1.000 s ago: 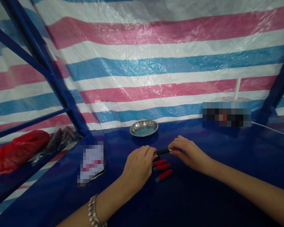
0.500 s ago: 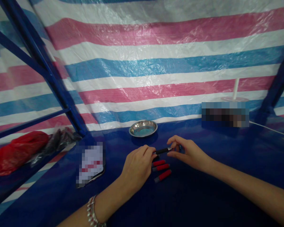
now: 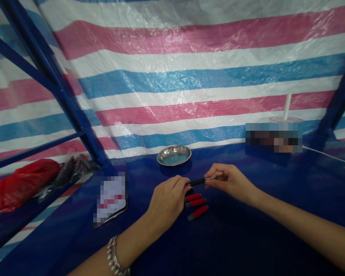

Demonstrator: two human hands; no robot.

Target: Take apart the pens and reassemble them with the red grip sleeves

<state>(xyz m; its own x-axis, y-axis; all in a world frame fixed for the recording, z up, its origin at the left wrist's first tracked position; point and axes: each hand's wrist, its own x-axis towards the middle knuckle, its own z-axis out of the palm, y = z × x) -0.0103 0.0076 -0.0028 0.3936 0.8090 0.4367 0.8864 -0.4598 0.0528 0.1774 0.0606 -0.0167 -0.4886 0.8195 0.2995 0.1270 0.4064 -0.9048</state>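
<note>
A black pen point(image 3: 197, 181) is held level above the blue table, its silver tip pointing right. My left hand point(image 3: 169, 199) is closed around the pen's left end. The fingertips of my right hand point(image 3: 232, 183) pinch the silver tip at the other end; whether a small part sits between them is hidden. Just below the pen lie several red pieces with grey ends point(image 3: 196, 202), resembling pen barrels or caps. A dark piece beside my left fingers is partly covered.
A shallow metal dish point(image 3: 174, 156) stands beyond my hands. A phone-like object point(image 3: 110, 199), blurred out, lies at left. At back right are a pixelated item and a white straw point(image 3: 287, 106). Red plastic bags point(image 3: 24, 186) rest beyond the left frame bars; a striped sheet point(image 3: 189, 88) hangs behind.
My right hand's fingers have closed from a loose, parted pose onto the pen's silver tip. My left hand keeps its hold almost unmoved, and the red pieces stay where they were.
</note>
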